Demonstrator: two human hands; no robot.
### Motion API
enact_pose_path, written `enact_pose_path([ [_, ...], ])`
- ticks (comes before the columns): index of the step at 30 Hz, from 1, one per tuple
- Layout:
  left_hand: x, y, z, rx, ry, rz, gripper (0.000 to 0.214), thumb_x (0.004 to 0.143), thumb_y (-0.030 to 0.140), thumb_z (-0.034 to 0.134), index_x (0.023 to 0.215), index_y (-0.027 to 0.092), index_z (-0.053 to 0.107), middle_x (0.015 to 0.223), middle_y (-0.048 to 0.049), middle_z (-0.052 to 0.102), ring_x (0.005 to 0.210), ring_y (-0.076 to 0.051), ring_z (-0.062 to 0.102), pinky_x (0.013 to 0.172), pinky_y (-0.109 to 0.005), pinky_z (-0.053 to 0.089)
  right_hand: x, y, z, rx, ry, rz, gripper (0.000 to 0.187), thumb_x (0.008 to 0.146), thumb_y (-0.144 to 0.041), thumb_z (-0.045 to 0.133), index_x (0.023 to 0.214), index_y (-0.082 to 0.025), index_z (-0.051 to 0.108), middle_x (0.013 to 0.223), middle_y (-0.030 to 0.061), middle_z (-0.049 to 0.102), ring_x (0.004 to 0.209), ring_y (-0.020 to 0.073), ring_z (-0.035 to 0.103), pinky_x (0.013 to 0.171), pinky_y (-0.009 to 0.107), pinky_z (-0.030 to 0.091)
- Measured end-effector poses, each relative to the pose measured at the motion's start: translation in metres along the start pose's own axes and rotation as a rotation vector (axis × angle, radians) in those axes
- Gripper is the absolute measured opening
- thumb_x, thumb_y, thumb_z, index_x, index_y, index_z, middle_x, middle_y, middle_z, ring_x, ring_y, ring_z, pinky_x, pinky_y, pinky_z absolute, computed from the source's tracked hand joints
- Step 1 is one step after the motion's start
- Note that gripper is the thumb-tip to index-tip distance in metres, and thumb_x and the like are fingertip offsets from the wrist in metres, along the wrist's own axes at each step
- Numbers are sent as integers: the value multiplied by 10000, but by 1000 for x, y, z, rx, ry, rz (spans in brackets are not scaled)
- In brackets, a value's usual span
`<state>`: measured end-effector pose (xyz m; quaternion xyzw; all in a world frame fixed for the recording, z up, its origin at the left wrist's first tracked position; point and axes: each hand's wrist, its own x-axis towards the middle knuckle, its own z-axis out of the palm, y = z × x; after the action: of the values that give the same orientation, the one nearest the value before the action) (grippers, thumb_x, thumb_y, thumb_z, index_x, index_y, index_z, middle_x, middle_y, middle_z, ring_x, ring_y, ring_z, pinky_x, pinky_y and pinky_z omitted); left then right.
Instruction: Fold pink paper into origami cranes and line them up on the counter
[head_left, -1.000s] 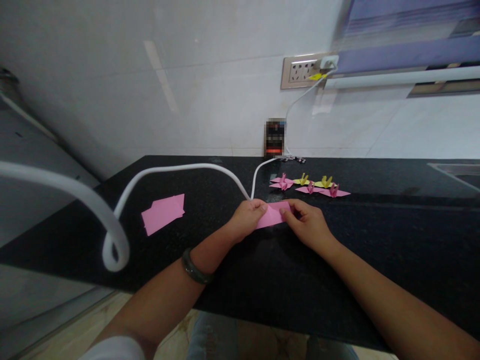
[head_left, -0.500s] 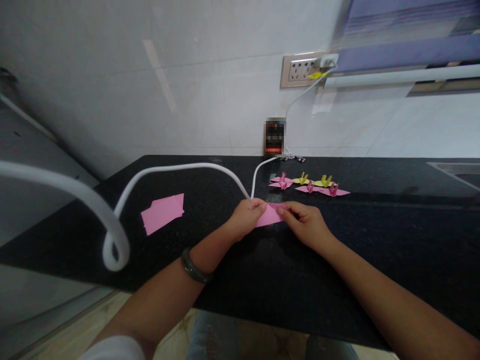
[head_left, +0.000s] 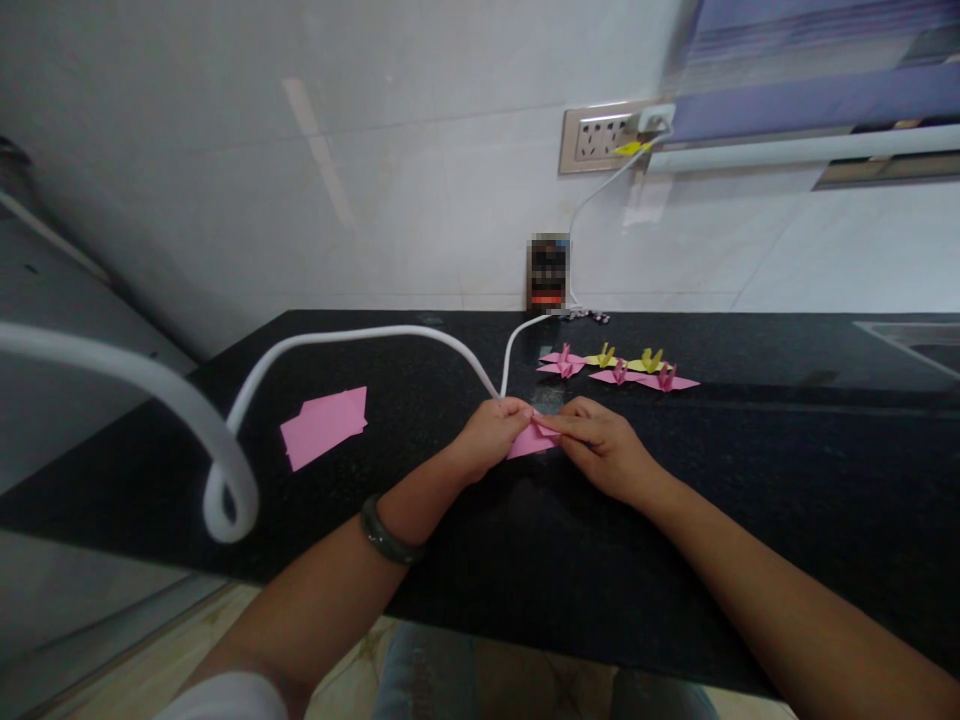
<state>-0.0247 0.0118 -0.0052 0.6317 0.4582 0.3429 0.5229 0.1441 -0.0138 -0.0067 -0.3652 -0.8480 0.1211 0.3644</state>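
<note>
A pink sheet of paper [head_left: 531, 442] lies between my hands just above or on the black countertop, its upper right part folded over. My left hand [head_left: 491, 437] is closed on its left side, thumb on top. My right hand [head_left: 604, 447] pinches the folded part from the right, fingers pointing at the left thumb. The hands cover much of the sheet. Behind them stand several folded paper cranes, among them a pink crane [head_left: 564, 362] and a yellow crane [head_left: 651, 361]. Off to the left lie some more pink paper sheets [head_left: 324, 428], overlapping.
A thick white flexible stand arm [head_left: 360, 332] loops across the left side of the black countertop [head_left: 600, 580]. Against the tiled wall leans a blurred dark device [head_left: 548, 275], near a white cable from the socket [head_left: 600, 138]. A sink edge [head_left: 904, 345] shows at far right.
My right hand has moved slightly left, toward my left thumb, and the paper's right part is now folded over. My left hand has stayed nearly still.
</note>
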Motion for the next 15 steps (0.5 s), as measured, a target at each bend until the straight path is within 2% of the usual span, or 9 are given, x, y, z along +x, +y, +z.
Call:
enact_pose_path([
  [5,2,-4,0,19,-11,-18,215,711,282,424,737,110,550,606,-5,525,502,-64,424,476,-182,295,-1,1,0,-32,-100,-8,388,757,-109,431,1090,-284,527,762,21,502,681,107,484,610,236,399],
  [15,0,-2,0,29,-41,-31,208,705,288,439,728,114,550,601,-5,537,494,-65,438,467,-180,294,1,-5,0,44,-78,38,315,753,-112,439,1012,-230,574,802,30,553,746,118,516,682,251,409],
])
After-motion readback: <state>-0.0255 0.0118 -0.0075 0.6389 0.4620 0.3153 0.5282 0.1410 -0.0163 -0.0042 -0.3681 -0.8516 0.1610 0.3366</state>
